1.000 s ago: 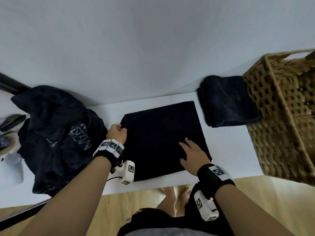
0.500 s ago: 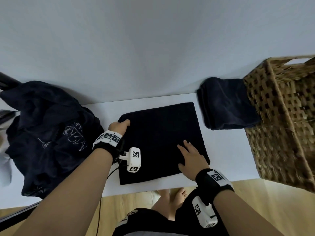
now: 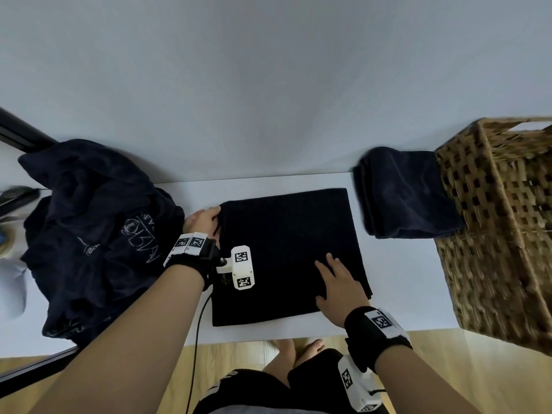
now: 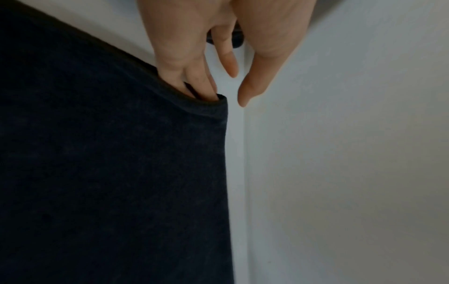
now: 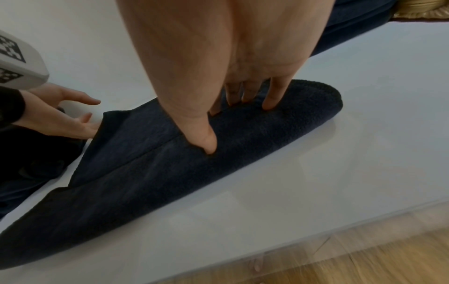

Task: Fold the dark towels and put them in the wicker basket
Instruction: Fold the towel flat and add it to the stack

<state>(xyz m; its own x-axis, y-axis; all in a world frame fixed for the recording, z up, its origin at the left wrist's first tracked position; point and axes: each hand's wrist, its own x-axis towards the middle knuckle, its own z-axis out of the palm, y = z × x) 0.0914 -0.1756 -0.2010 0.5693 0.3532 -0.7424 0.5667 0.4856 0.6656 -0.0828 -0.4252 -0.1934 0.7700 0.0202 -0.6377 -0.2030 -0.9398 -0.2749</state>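
A dark towel lies folded flat in the middle of the white table. My left hand is at its far left corner. In the left wrist view two fingertips are slid under the towel edge, and the thumb is straight and free. My right hand presses flat on the towel's near right part. Its straight fingers and thumb dent the cloth. A second dark towel, folded thick, leans on the wicker basket at the right.
A heap of crumpled dark cloth with white printing fills the table's left side, close to my left forearm. The wall runs right behind the table. The near table edge drops to a wooden floor.
My left hand has loosened from a curled hold on the towel's far left corner and now has straight fingers slid under the edge. My right hand stays flat on the towel.
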